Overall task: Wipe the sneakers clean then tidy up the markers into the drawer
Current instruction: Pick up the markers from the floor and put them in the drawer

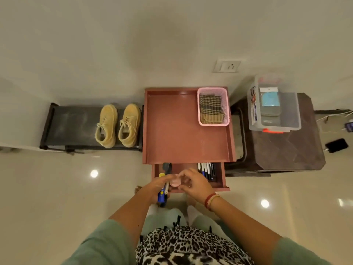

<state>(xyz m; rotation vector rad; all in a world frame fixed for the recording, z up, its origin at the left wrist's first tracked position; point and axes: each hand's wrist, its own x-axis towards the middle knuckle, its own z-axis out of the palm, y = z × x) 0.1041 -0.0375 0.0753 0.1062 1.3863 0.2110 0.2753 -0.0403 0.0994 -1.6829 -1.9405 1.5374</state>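
Two tan sneakers (118, 125) stand side by side on a low black rack (72, 127) at the left. The reddish table (172, 131) has its drawer (219, 178) pulled open at the front. Several markers (207, 170) lie in the drawer's right part. My left hand (159, 186) grips a bundle of markers (162, 197), blue and white, over the drawer's front left. My right hand (194, 183) hovers over the drawer's front edge, fingers curled near the pink round knob (175, 182); I cannot tell whether it holds it.
A pink basket (213, 90) with a folded checked cloth (211, 109) sits on the table's back right corner. A clear plastic box (275, 104) stands on a dark stool (286, 150) to the right. A phone (336, 145) and cables lie on the floor far right.
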